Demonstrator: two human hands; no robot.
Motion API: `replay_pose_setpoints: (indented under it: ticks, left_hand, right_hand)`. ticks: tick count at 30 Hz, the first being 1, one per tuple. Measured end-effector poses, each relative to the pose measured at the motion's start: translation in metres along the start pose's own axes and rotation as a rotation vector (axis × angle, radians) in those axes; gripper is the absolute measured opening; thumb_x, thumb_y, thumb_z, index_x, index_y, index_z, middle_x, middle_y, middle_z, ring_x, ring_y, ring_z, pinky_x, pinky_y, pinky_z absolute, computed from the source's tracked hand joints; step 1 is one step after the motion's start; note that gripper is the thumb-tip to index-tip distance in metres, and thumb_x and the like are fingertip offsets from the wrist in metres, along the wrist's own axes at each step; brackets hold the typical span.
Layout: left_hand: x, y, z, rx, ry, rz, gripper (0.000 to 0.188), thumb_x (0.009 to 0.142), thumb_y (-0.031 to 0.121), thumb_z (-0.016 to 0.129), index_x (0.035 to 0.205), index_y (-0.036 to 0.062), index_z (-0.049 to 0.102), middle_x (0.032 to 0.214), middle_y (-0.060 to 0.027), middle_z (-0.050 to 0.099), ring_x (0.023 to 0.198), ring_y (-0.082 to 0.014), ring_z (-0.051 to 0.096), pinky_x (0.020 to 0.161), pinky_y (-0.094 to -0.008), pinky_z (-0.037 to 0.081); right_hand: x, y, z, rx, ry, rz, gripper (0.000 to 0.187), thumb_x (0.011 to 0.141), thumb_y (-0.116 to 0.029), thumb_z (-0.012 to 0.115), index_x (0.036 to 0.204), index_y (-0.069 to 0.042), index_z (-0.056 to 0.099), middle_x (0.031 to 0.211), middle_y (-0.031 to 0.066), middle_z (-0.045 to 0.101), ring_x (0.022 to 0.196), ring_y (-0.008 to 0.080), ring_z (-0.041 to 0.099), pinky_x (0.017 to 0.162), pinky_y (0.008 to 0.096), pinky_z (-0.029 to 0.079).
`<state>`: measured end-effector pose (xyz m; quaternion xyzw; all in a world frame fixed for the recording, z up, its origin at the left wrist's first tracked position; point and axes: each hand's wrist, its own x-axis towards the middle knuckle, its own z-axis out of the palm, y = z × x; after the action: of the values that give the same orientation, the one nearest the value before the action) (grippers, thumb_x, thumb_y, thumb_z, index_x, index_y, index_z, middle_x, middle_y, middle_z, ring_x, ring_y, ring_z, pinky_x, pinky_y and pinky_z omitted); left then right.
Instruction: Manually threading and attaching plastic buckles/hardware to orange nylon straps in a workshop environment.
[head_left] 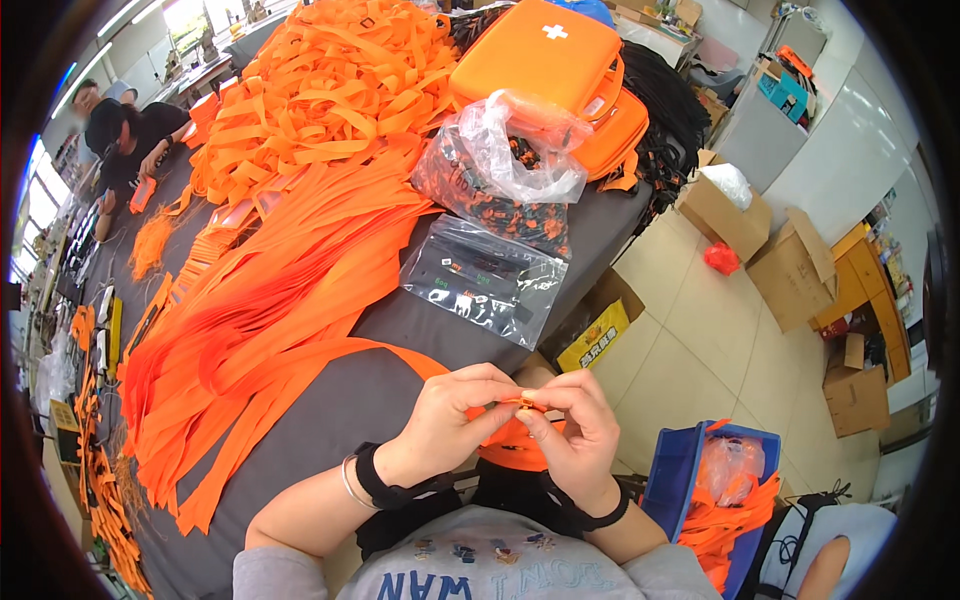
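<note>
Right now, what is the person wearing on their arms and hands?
The forearms are bare below grey sleeves pushed up near the elbows. The left hand has a black band and a thin silver bangle at the wrist. The right hand has a black band too. No gloves.

The fingers (540, 405) of both hands meet over the near edge of the grey cloth-covered table (350, 400), pinching the end of a flat orange webbing strap (400, 355) that runs off to their left. Left of the fingers a long sheaf of flat orange straps (280, 290) lies on the table. Beyond the fingers rests a flat clear plastic bag of small dark parts (483, 277), behind it a bulging clear plastic bag (505, 170), then the orange zipped fabric cases (545, 55). Right of the fingers and lower, a blue plastic crate (680, 470) stands on the floor, holding orange straps.
</note>
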<state>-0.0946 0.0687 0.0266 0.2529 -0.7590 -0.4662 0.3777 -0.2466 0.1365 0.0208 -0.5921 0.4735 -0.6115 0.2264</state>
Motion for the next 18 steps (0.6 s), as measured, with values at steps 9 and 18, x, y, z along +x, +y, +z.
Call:
replay_pose_setpoints:
  ticks: [9, 18]
  left_hand:
    - [-0.002, 0.001, -0.004, -0.01, 0.01, -0.061, 0.014, 0.078, -0.003, 0.064, 0.091, -0.0009, 0.066, 0.085, -0.0102, 0.063, 0.075, -0.0226, 0.063, 0.067, -0.0285, 0.049]
    - [-0.002, 0.013, 0.003, 0.188, 0.017, -0.045, 0.011, 0.074, 0.002, 0.068, 0.084, -0.0029, 0.065, 0.078, -0.011, 0.062, 0.068, -0.0214, 0.06, 0.061, -0.028, 0.045]
  right_hand:
    - [-0.001, 0.004, 0.007, 0.079, -0.004, 0.086, 0.019, 0.075, 0.003, 0.071, 0.092, 0.001, 0.064, 0.086, 0.0076, 0.056, 0.074, 0.0159, 0.056, 0.059, 0.0255, 0.047]
    - [-0.002, -0.001, 0.002, 0.115, -0.017, 0.001, 0.015, 0.081, -0.003, 0.065, 0.096, -0.002, 0.063, 0.09, 0.0072, 0.052, 0.076, 0.0164, 0.055, 0.066, 0.0261, 0.043]
